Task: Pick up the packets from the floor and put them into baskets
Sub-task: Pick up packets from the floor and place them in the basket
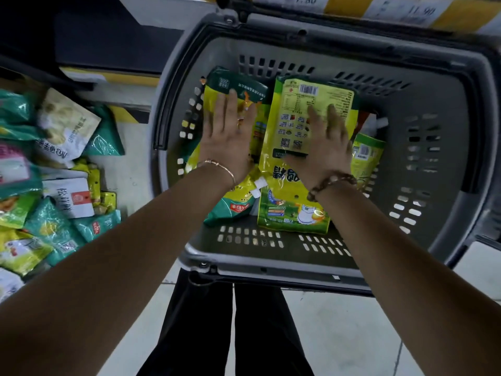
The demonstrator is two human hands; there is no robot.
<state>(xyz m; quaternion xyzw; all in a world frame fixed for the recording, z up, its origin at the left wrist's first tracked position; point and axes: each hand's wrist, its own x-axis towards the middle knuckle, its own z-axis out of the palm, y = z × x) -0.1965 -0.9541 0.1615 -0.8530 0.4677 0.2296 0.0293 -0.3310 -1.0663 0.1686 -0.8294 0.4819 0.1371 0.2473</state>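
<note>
Currently both hands are down inside the grey basket [455, 85], centre of the frame.

- Left hand [229, 139]: grip open, fingers straight and flat, palm pressing a green-topped packet [238, 84]. Nothing pinched.
- Right hand [322, 147]: grip open too, fingers spread flat on the back of a large yellow-green packet [287, 123], barcode side up. It holds nothing.
- A third packet [366, 156] lies just beside the right wrist, partly tucked under the big one.
- A loose pile of packets [54, 185] waits on the floor at the left edge of the frame, well apart from the basket.

Risks, as I judge them:
- The basket's packets overlap and lie tilted, so hard pressing could crease or burst a sealed bag.
- Glossy film on glossy film may let the top packet slide when the palms lift.
- The floor pile looks large, and this basket may fill before it is cleared.
- A push off-centre could shift the basket. I cannot tell what it rests on.

Surface and room:
- Pale smooth floor [339, 335], lower frame, with dark trouser legs [206, 335] below the basket.
- A shop aisle, with price labels [306, 0] on a yellow shelf edge along the top and a yellow-and-black strip at the shelf foot, upper left.
</note>
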